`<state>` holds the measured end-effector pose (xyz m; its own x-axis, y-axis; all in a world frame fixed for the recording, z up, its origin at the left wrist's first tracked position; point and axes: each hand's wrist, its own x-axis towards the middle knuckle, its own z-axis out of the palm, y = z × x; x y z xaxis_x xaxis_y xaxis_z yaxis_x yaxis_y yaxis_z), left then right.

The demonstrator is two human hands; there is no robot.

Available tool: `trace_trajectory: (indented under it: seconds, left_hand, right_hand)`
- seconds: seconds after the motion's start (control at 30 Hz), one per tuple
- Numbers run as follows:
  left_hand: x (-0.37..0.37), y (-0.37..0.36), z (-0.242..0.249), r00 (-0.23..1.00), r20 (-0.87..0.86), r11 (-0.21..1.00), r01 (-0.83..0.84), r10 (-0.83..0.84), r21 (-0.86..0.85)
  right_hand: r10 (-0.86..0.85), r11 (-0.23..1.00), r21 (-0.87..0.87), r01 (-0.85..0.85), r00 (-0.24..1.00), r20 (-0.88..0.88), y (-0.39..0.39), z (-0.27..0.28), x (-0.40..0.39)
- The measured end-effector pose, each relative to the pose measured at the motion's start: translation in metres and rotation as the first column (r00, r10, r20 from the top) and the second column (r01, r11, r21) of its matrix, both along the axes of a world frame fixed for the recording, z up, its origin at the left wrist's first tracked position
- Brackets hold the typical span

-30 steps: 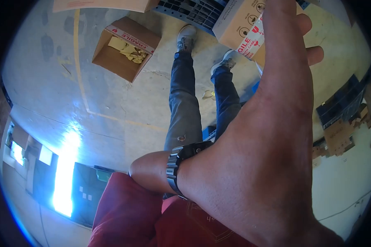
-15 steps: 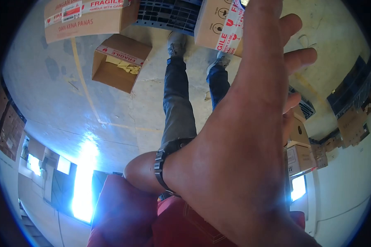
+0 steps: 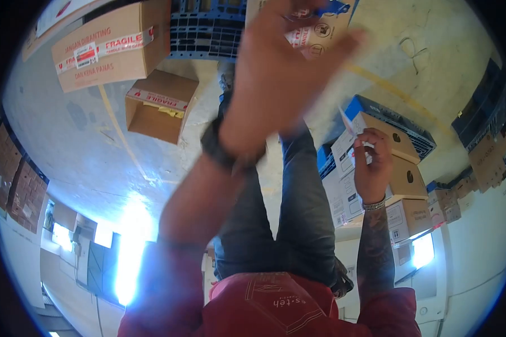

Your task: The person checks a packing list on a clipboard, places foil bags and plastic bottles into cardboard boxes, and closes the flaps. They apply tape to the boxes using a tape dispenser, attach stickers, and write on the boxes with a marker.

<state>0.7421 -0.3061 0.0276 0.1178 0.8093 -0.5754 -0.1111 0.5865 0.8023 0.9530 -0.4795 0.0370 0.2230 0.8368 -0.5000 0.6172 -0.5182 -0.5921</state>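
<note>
My left hand, with a dark watch on its wrist, is smeared by motion over a cardboard carton with red-and-white fragile tape. A digit stretches out to the right, but the other fingers are too blurred to read. Beside them, at the carton's top, is a blue object whose kind I cannot make out, nor whether the hand touches it. On the right, my right hand, wearing a bracelet, pinches a thin white slip, seen nearly edge-on in front of stacked cartons.
An open carton with yellowish paper inside lies on the concrete floor. Behind it are a large taped carton and a dark blue pallet. Stacked cartons stand at right on blue pallets. Yellow lines mark the floor.
The large hand close to the camera has gone from the foreground. My right hand now appears lower right with the white slip, and my left hand is visible over the carton. The view has shifted.
</note>
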Motion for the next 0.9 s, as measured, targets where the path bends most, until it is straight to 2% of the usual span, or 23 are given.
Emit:
trace_trajectory:
  seconds: [0.03,0.07,0.1,0.17,0.2,0.27,0.3,0.33,0.4,0.43,0.5,0.57,0.6,0.67,0.7,0.77,0.8,0.87,0.9]
  left_hand:
    - [0.004,0.017,-0.023,0.984,-0.174,0.997,0.054,-0.044,0.055]
    - [0.001,0.024,-0.066,0.901,-0.428,0.937,0.201,-0.063,0.284]
    - [-0.005,0.028,-0.112,0.761,-0.648,0.808,0.384,-0.002,0.448]
    - [-0.006,0.043,-0.161,0.660,-0.750,0.686,0.565,-0.042,0.459]
    - [-0.007,0.051,-0.180,0.664,-0.747,0.683,0.563,-0.039,0.465]
    - [-0.005,0.066,-0.197,0.537,-0.823,0.555,0.748,-0.185,0.364]
    - [-0.002,0.073,-0.198,0.530,-0.807,0.605,0.740,-0.259,0.292]
    - [0.000,0.085,-0.201,0.531,-0.807,0.604,0.741,-0.259,0.294]
    - [-0.001,0.110,-0.204,0.497,-0.845,0.457,0.809,-0.197,0.369]
    - [0.003,0.115,-0.205,0.502,-0.856,0.518,0.767,-0.120,0.377]
    - [0.009,0.133,-0.202,0.478,-0.873,0.540,0.762,-0.097,0.357]
    - [0.012,0.149,-0.204,0.416,-0.905,0.567,0.769,-0.092,0.296]
    - [0.011,0.152,-0.204,0.415,-0.905,0.566,0.769,-0.091,0.295]
    - [0.011,0.153,-0.207,0.493,-0.839,0.592,0.755,-0.231,0.281]
    - [0.011,0.150,-0.210,0.492,-0.839,0.590,0.757,-0.232,0.281]
    - [0.007,0.133,-0.220,0.683,-0.715,0.500,0.571,0.150,0.651]
    - [0.003,0.123,-0.222,0.682,-0.716,0.499,0.574,0.148,0.650]
    - [-0.007,0.092,-0.211,0.688,-0.703,0.687,0.425,0.178,0.589]
    - [-0.011,0.075,-0.210,0.705,-0.695,0.714,0.412,0.143,0.565]
  right_hand:
    - [0.070,0.998,0.006,-0.070,0.997,-0.029,0.004,-0.001,0.002]
    - [0.141,0.990,0.014,-0.141,0.988,-0.056,0.007,-0.002,0.004]
    - [0.233,0.972,0.020,-0.233,0.972,-0.033,0.014,-0.002,0.005]
    - [0.267,0.964,0.008,-0.267,0.961,-0.071,0.022,-0.004,0.003]
    - [0.301,0.952,-0.016,-0.306,0.945,-0.125,0.024,-0.007,0.002]
    - [0.307,0.952,0.023,-0.306,0.944,-0.122,0.031,-0.020,0.000]
    - [0.372,0.928,0.040,-0.370,0.918,-0.137,0.036,-0.026,-0.001]
    - [0.437,0.899,0.061,-0.433,0.887,-0.151,0.043,-0.034,0.000]
    - [0.463,0.885,0.052,-0.462,0.867,-0.182,0.058,-0.053,-0.004]
    - [0.485,0.873,0.079,-0.481,0.844,-0.227,0.066,-0.064,-0.007]
    - [0.507,0.861,0.112,-0.496,0.818,-0.273,0.086,-0.090,-0.012]
    - [0.533,0.839,0.170,-0.517,0.714,-0.454,0.108,-0.118,-0.015]
    - [0.533,0.838,0.171,-0.517,0.714,-0.454,0.122,-0.132,-0.016]
    - [0.525,0.828,0.109,-0.549,0.694,-0.493,0.144,-0.158,-0.018]
    - [0.523,0.830,0.109,-0.548,0.695,-0.493,0.154,-0.170,-0.019]
    - [0.480,0.850,0.043,-0.526,0.735,-0.479,0.167,-0.192,-0.021]
    - [0.477,0.851,0.044,-0.523,0.736,-0.480,0.173,-0.200,-0.021]
    - [0.510,0.840,0.019,-0.542,0.779,-0.365,0.184,-0.213,-0.018]
    - [0.575,0.816,0.110,-0.568,0.777,-0.256,0.187,-0.229,-0.015]
